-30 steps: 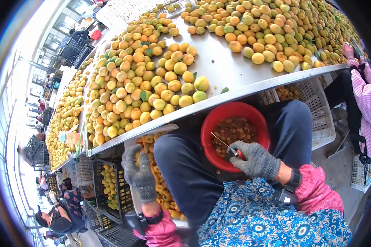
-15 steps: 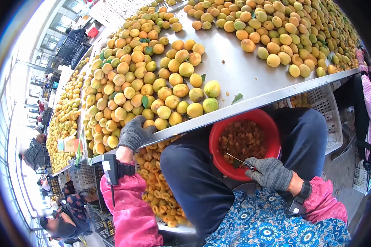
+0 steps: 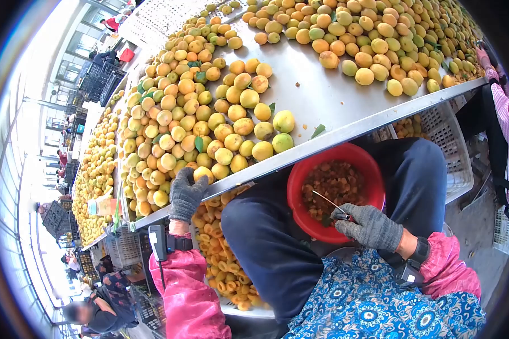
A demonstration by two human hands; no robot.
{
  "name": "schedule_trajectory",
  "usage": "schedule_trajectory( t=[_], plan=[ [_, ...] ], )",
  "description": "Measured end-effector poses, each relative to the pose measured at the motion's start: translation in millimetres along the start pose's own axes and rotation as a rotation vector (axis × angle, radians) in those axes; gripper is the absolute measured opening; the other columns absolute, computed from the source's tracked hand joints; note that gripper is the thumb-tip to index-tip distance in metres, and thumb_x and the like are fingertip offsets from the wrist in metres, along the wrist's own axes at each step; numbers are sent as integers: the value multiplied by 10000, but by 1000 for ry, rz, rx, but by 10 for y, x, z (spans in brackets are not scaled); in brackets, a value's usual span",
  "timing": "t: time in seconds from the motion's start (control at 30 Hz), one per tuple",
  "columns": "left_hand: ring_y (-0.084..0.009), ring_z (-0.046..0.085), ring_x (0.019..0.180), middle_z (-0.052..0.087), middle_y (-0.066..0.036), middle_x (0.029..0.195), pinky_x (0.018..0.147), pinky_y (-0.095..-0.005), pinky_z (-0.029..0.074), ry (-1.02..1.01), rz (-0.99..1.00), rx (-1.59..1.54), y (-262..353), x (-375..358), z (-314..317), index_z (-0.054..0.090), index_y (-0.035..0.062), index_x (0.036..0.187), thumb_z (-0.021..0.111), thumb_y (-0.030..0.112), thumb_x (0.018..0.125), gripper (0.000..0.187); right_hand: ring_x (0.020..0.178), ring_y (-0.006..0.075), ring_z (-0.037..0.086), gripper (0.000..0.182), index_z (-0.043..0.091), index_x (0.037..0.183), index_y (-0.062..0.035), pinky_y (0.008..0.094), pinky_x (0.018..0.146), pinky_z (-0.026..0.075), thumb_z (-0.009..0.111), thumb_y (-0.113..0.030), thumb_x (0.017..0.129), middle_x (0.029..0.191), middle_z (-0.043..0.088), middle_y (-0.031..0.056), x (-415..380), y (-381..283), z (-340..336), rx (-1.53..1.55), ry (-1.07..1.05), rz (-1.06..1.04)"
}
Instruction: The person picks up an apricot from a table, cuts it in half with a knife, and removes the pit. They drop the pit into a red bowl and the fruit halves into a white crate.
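My left hand, in a grey knitted glove, reaches over the metal table edge into the apricots. Its thumb and fingers are apart, beside a yellow-orange apricot; the fingertips are partly hidden. My gloved right hand is closed round a small knife with a thin metal blade. The blade points up and left over a red bowl. Brown, wet-looking pieces, perhaps apricot stones, lie in the bowl, which sits between my legs.
A large apricot heap covers the far right of the metal table. Halved apricots fill a container below my left arm. A white plastic crate stands right of my knee. Other people are at the left.
My left hand has turned more upright and shifted slightly down at the table edge. My right hand stays over the bowl with the knife. The view has shifted a little.
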State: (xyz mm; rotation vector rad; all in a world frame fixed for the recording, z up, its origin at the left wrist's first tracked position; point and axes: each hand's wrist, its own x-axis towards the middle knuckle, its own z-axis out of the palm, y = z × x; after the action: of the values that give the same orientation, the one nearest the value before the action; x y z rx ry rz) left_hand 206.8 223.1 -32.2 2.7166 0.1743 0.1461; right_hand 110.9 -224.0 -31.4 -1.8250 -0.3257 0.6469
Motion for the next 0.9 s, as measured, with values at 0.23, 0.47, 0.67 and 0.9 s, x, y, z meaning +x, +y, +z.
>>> schedule_trajectory(
  t=[0.23,0.47,0.67,0.9],
  plan=[
    [-155,646,850,653,-97,975,709,-284,539,6,-231,-806,547,-181,-156,585,-15,1132,678,200,865,355,842,304,678,338,567,1186,-28,363,736,513,589,-244,926,893,658,193,-32,-40,37,-202,5,-50],
    [-211,626,849,635,-129,972,764,-345,529,21,-147,-1356,1297,-660,11,563,-68,1133,559,368,965,467,863,358,666,238,585,1125,-13,401,750,522,576,-162,939,934,667,199,10,-272,223,153,204,-184],
    [-276,626,924,627,-163,980,848,-400,520,-68,-219,-1788,2182,-1177,404,531,-73,1138,593,355,939,475,815,384,658,242,582,1122,-25,421,690,519,589,-174,932,881,655,208,-2,-522,339,126,270,-316],
    [-256,614,964,614,-150,1055,888,-389,503,26,-255,-1773,2527,-1592,656,519,-16,1189,518,346,990,413,777,394,657,340,546,1228,-65,469,633,517,579,-194,916,910,659,218,-135,-376,342,-199,314,-349]
  ],
)
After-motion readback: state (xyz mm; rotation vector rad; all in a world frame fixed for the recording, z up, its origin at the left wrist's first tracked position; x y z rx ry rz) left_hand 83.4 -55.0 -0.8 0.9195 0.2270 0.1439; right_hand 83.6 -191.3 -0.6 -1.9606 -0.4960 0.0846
